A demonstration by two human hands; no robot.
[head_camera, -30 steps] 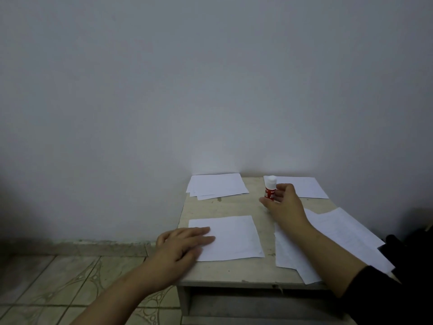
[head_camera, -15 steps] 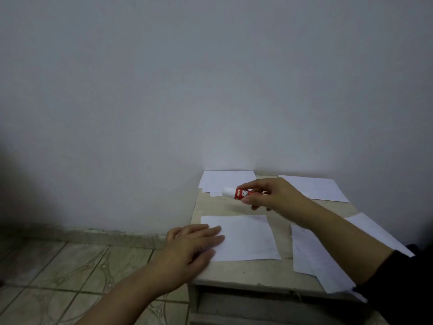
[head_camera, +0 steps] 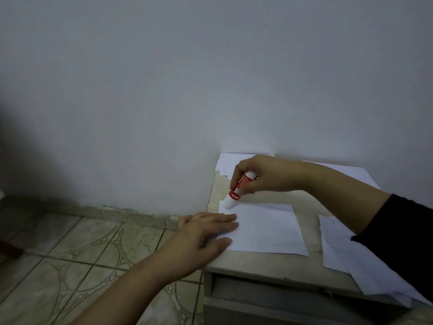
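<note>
A white sheet of paper point(head_camera: 264, 228) lies flat on a small low table point(head_camera: 262, 266). My left hand point(head_camera: 206, 231) rests flat on the sheet's left edge with straight fingers. My right hand point(head_camera: 260, 174) grips a red and white glue stick point(head_camera: 235, 192), tilted down to the left. The stick's white tip touches the sheet's far left corner.
A stack of white sheets point(head_camera: 225, 164) lies at the table's far left against the grey wall. Another sheet point(head_camera: 346, 172) lies at the far right, and more sheets point(head_camera: 351, 261) overhang the right edge. Patterned floor tiles point(head_camera: 82, 259) spread to the left.
My right hand lifted the glue stick from the back of the table, swung it left and tipped it down onto the sheet's far left corner. My left hand stayed on the sheet.
</note>
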